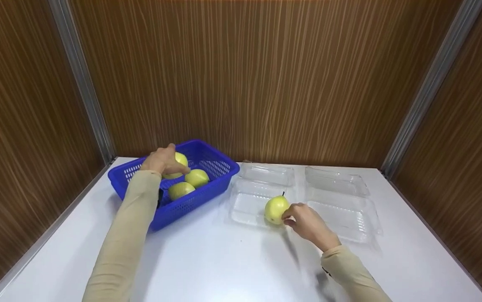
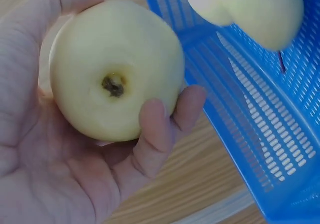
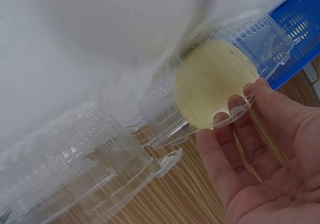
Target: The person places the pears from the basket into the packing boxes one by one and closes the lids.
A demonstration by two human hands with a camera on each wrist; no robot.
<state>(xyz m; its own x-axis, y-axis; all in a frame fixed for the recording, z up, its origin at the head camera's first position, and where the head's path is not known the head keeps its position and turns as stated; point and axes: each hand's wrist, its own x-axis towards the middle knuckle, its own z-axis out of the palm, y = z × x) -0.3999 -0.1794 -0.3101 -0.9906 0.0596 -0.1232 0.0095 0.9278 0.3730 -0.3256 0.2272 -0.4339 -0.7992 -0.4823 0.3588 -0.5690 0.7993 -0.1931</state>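
Note:
Over the blue basket [image 1: 220,184], my left hand [image 1: 161,161] grips a yellow-green pear [image 2: 120,69]. In the left wrist view my fingers curl round this pear, its dark blossom end facing the camera. Two more pears, including one nearer pear [image 1: 181,191], lie in the basket. My right hand [image 1: 310,224] pinches the near rim of a clear plastic container [image 1: 245,207], fingertips close to a pear [image 1: 275,209] inside it. That pear stands with its stem up. In the right wrist view, clear plastic partly covers the pear, and contact between fingertips and fruit is hard to tell.
A second clear container [image 1: 341,218] stands open to the right, its raised lid [image 1: 337,182] towards the back. Wood-grain panels [image 1: 241,84] enclose the white table [image 1: 207,264] at the back and both sides. The basket sits at the table's left back.

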